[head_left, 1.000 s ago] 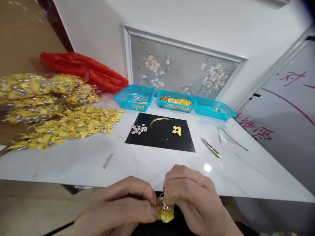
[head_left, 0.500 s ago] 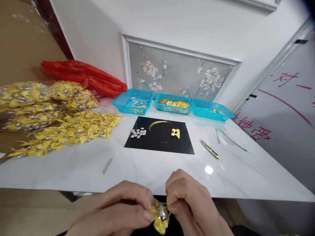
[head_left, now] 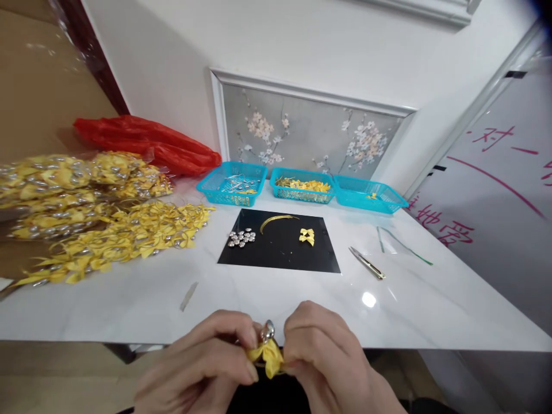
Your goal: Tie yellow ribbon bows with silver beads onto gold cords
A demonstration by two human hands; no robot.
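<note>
Between my hands, just past the table's near edge, is a yellow ribbon bow (head_left: 272,357) with a shiny silver bead (head_left: 268,330) at its top. My left hand (head_left: 207,353) pinches the bow's left side between thumb and fingers. On the other side, my right hand (head_left: 325,353) is closed, its fingertips at the bow's right edge and a thin yellow cord; exactly what it grips is partly hidden. Farther off, a black mat (head_left: 276,253) carries a cluster of silver beads (head_left: 242,237), a bundle of thin gold cords (head_left: 276,220) and several small yellow bows (head_left: 307,236).
Three blue baskets (head_left: 302,195) stand along the wall, holding small parts. Thread snips (head_left: 366,263) and a green strip (head_left: 407,247) lie right of the mat. Piles of finished-looking yellow ribbon strands (head_left: 129,233) and a red bag (head_left: 146,141) fill the left side.
The bow and bead have turned: the bead faced me below the cord and now sticks up above the bow. Both hands have shifted slightly, and the view has tilted a little.
</note>
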